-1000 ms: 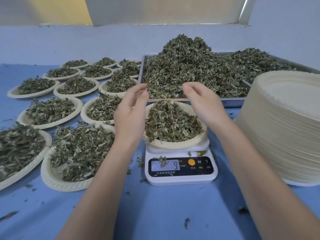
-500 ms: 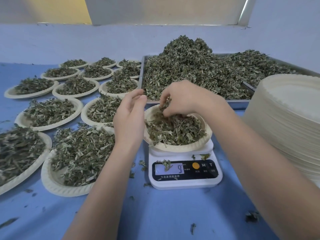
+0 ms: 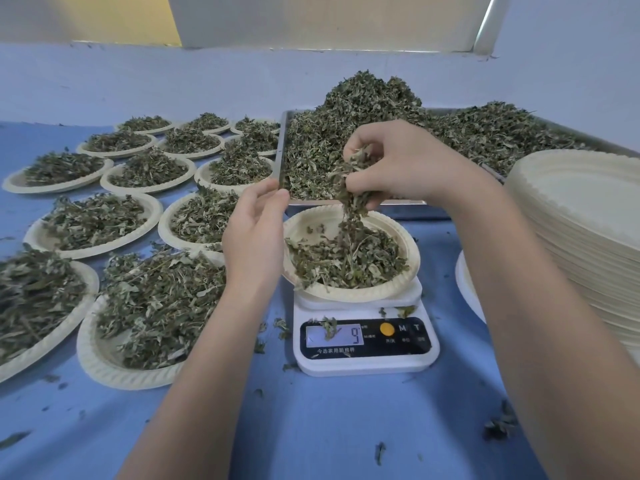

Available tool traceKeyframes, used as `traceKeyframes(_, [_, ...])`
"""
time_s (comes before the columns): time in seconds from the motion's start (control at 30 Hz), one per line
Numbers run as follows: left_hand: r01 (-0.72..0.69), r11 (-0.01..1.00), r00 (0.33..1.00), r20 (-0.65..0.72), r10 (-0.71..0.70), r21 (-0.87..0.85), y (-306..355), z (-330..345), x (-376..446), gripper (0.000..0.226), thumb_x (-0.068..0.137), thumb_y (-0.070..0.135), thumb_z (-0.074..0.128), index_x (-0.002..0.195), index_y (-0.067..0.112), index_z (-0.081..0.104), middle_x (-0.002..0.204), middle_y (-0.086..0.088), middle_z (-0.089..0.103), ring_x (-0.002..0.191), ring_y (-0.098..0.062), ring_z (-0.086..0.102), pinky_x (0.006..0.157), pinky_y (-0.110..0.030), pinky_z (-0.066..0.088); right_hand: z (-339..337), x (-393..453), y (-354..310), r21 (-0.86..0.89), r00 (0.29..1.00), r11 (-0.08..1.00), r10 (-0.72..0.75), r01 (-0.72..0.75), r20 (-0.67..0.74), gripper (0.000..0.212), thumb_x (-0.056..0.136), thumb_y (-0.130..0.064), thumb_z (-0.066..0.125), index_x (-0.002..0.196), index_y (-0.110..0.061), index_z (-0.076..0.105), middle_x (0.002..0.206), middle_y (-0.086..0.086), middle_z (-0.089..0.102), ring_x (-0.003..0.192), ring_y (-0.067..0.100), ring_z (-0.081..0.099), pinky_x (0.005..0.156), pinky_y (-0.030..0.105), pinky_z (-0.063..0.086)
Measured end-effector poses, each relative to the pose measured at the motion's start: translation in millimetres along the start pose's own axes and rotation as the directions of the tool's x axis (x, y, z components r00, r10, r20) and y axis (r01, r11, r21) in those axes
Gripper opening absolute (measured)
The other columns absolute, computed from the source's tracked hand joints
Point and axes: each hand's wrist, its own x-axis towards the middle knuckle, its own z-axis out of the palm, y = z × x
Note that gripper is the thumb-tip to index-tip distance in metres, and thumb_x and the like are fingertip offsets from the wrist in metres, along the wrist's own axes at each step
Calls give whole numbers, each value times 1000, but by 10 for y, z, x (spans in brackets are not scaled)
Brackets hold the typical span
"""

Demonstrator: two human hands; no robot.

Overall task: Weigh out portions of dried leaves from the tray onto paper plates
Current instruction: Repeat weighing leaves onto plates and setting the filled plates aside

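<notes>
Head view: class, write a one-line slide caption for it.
Right hand lifts a clump of dried leaves above the paper plate on the scale.

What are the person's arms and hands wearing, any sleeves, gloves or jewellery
Nothing shows on either one. The left hand and right hand are bare, with no gloves and no rings on the fingers. Both forearms are bare right down to the bottom edge of the picture, with no sleeve, watch or bracelet in view.
</notes>
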Motion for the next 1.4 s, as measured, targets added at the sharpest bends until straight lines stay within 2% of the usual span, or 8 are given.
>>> traceKeyframes(0.2, [-2, 1000, 1000, -6, 2, 11, -7, -7, -2, 20, 93, 30, 53, 111, 32, 62, 103, 20, 61, 101, 1, 56, 100, -37, 45, 24, 38, 76, 178, 997, 984, 2, 12, -82, 20, 78, -1, 68, 75, -18, 59, 76, 4, 61, 54, 12, 65, 57, 26, 56])
traceKeyframes(0.33, [-6, 1000, 1000, -9, 7, 22, -15, -11, 6, 21, 93, 30, 53, 112, 29, 62, 100, 20, 60, 99, 0, 56, 99, -37, 45, 23, 165, 82, 341, 981, 940, 45, 22, -188, 15, 79, 1, 66, 79, -14, 60, 83, 8, 68, 63, 19, 70, 59, 26, 57])
traceKeyframes(0.53, [-8, 1000, 1000, -9, 8, 27, -36, -10, 11, 20, 93, 30, 53, 111, 32, 61, 103, 18, 61, 102, -3, 57, 100, -39, 45, 156, 736, 120, 343, 896, 938, 184, -39, -403, 26, 84, -3, 65, 108, -11, 59, 103, 6, 62, 60, 11, 69, 63, 29, 59])
traceKeyframes(0.73, [5, 1000, 1000, 1, -5, 23, -49, -16, 29, 17, 92, 31, 54, 108, 35, 60, 104, 17, 61, 100, -1, 57, 99, -38, 45, 217, 984, 155, 305, 896, 948, 213, -93, -390, 27, 85, 1, 63, 106, -13, 57, 84, -8, 47, 58, 11, 68, 63, 29, 59])
traceKeyframes(0.97, [21, 1000, 1000, 9, -21, 15, -55, -21, 37, 17, 93, 32, 53, 108, 35, 59, 106, 18, 60, 104, -4, 57, 99, -37, 45, 128, 584, 102, 442, 955, 896, 166, -41, -248, 20, 83, -2, 68, 99, -9, 61, 100, 10, 64, 71, 17, 72, 59, 22, 57])
traceKeyframes(1.1, [30, 999, 999, 14, -30, 17, -44, -19, 29, 17, 92, 32, 54, 108, 34, 59, 106, 16, 60, 102, -5, 57, 98, -38, 44, 58, 136, 101, 156, 1000, 988, 3, -5, 13, 27, 74, -35, 76, 97, -22, 71, 78, -3, 72, 61, 11, 67, 52, 18, 51])
traceKeyframes(1.2, [34, 999, 999, 5, -34, 35, -40, -12, 29, 20, 92, 33, 54, 111, 32, 59, 107, 15, 60, 103, -8, 57, 99, -40, 44, 47, 39, 87, -204, 998, 977, -60, 63, 19, 42, 65, -68, 62, 86, -33, 73, 73, -14, 67, 64, 1, 58, 55, 12, 42])
traceKeyframes(1.4, [43, 999, 999, -15, -43, 20, -34, -26, 39, 20, 92, 33, 54, 111, 31, 59, 105, 14, 61, 99, -6, 58, 99, -44, 45, 151, 151, 138, -356, 984, 930, -140, 93, -107, 51, 92, -58, 42, 92, -14, 67, 67, -4, 53, 53, 5, 43, 50, 19, 31])
